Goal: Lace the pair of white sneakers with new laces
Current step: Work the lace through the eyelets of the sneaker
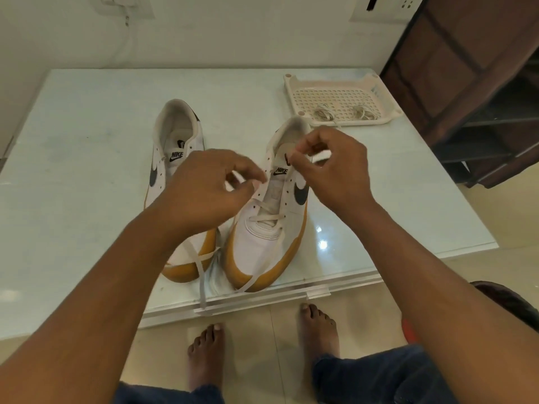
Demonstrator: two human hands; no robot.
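Two white sneakers with tan soles and black swooshes stand toe-toward-me on a glass table. The left sneaker [178, 158] has bare eyelets that I can see. The right sneaker [262, 237] carries a cream lace [267, 217] across its lowest eyelets. My left hand [204, 191] pinches one run of that lace beside the eyelet row. My right hand [329, 164] pinches the other run above the tongue. Loose lace ends [201, 275] trail over the toes to the table's front edge.
A cream perforated plastic tray [294, 96] at the back right of the table [87, 126] holds two coiled laces [322, 113]. A dark wooden shelf [481, 83] stands to the right. My bare feet [207, 351] are on the tiled floor below the table's front edge.
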